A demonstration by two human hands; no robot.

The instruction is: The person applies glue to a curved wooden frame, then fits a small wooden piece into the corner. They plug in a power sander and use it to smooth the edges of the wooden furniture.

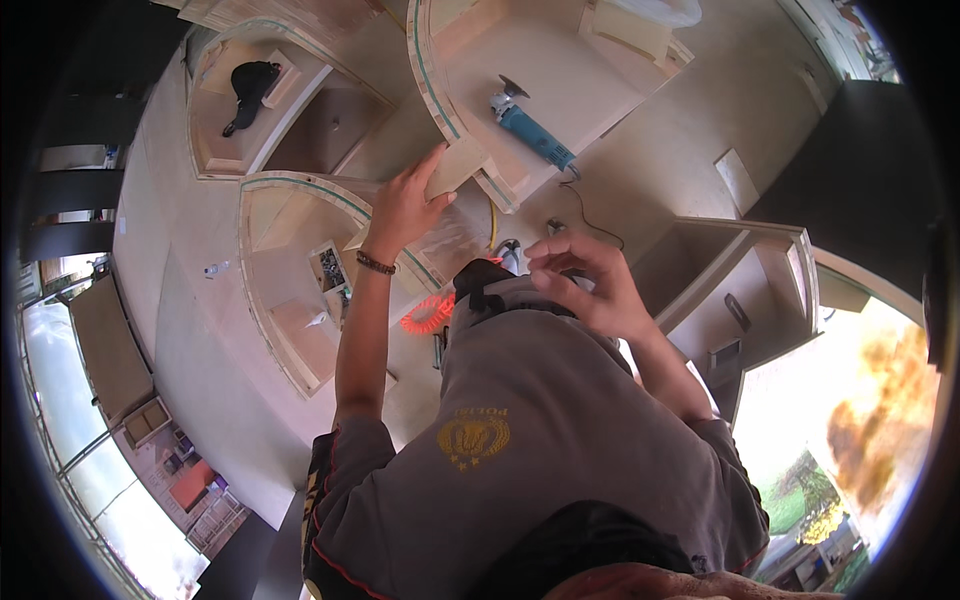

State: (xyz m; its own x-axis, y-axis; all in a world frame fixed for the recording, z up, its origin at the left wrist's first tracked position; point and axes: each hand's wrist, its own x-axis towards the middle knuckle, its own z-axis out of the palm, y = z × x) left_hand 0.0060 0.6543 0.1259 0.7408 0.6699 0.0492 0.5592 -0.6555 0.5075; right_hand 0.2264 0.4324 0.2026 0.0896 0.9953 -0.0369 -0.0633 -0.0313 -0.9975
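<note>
My left hand (403,208), a beaded bracelet at its wrist, has thumb and fingers on the edge of a small pale wooden board (459,165). The board lies against the end of a large curved wooden frame (432,75) with a green line along its edge. In front of my body, my right hand (585,282) hovers with loosely bent fingers and the thumb apart, holding nothing. A teal angle grinder (532,135) rests inside the curved frame, beyond the board. An orange coiled hose (428,315) hangs beside my waist.
More curved wooden frames stand left, one with a black bag-like item (250,90), another with a tray of small parts (328,268). The grinder's dark cord (590,222) trails right. At right stands a wooden cabinet (745,270) with a dark handle.
</note>
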